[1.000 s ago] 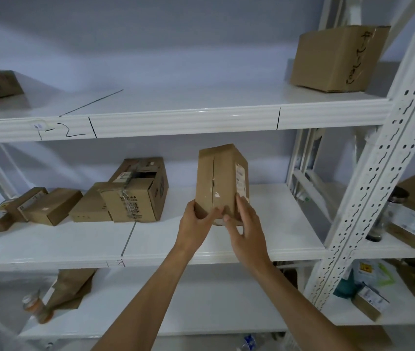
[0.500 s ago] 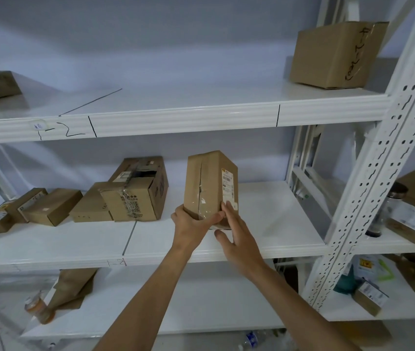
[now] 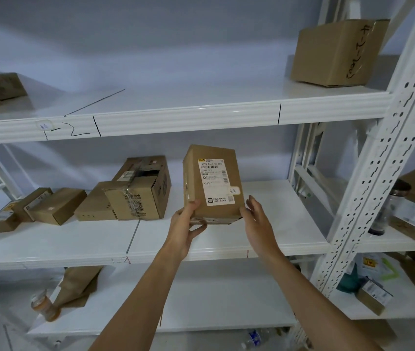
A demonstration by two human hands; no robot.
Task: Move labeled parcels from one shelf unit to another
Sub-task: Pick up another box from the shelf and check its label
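**Fingers at the base of an upright labeled parcel**

The fingers (image 3: 197, 206) of the left hand (image 3: 185, 228) are wrapped around the lower left corner of the parcel (image 3: 211, 184), thumb on its front, so that the box is gripped. The right hand (image 3: 258, 225) is held open just beside the lower right corner, fingers spread; contact there cannot be told. The parcel is kept upright, white label (image 3: 216, 182) facing the camera, over the middle shelf (image 3: 226, 245) near its front edge. Further boxes (image 3: 138, 193) are seen toward the left of that shelf.
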